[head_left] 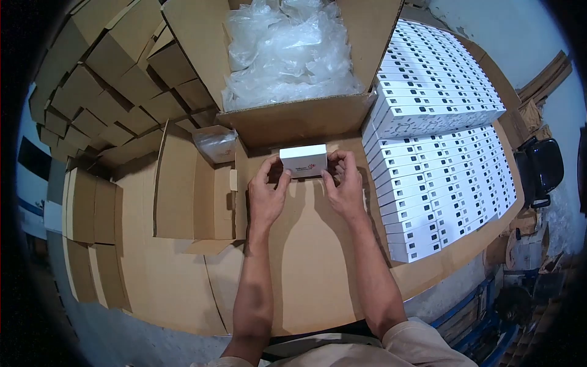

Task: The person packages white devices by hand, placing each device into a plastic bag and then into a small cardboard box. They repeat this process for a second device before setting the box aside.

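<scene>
A small white box (304, 160) with a red logo and dark print is held upright between my two hands, over the cardboard-covered table. My left hand (267, 194) grips its left end, thumb on the front face. At the right end, my right hand (345, 186) closes on it the same way. Left of my hands stands an open cardboard carton (173, 189), with one plastic-wrapped item (217, 145) at its far end. Beyond the white box, a large open carton (293, 119) holds a heap of clear plastic bags (287, 55).
Rows of similar white boxes (437, 183) with labels and dark squares are stacked on the right side of the table. Many brown cardboard cartons (116, 79) are piled at the far left, with folded cartons (92, 208) at the left edge. A black chair (541, 165) stands beyond the right edge.
</scene>
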`<move>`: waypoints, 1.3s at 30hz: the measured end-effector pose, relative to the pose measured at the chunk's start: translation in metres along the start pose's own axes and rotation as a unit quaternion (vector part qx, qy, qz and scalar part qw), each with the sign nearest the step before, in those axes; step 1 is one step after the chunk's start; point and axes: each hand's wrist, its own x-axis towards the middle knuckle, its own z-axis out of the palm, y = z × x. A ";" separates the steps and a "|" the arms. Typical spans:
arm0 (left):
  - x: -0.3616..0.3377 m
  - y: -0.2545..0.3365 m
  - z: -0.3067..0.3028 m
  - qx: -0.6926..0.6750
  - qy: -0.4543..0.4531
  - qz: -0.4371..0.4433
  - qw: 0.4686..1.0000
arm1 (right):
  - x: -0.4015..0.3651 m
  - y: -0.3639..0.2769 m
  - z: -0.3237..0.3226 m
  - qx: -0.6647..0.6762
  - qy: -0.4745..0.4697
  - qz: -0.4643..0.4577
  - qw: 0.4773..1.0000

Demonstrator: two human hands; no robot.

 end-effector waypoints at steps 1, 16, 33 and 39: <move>-0.001 0.003 -0.001 -0.001 -0.006 0.003 1.000 | 0.000 0.007 0.001 -0.017 0.002 -0.014 1.000; -0.003 0.008 -0.002 0.032 -0.025 -0.028 0.999 | 0.002 -0.002 -0.007 -0.056 -0.033 0.034 0.997; -0.006 0.021 0.002 0.021 0.037 0.025 0.999 | 0.002 0.004 -0.008 -0.033 -0.025 0.037 0.998; -0.011 0.060 0.008 0.112 0.148 0.204 0.961 | 0.003 0.010 -0.010 -0.026 0.014 0.041 0.999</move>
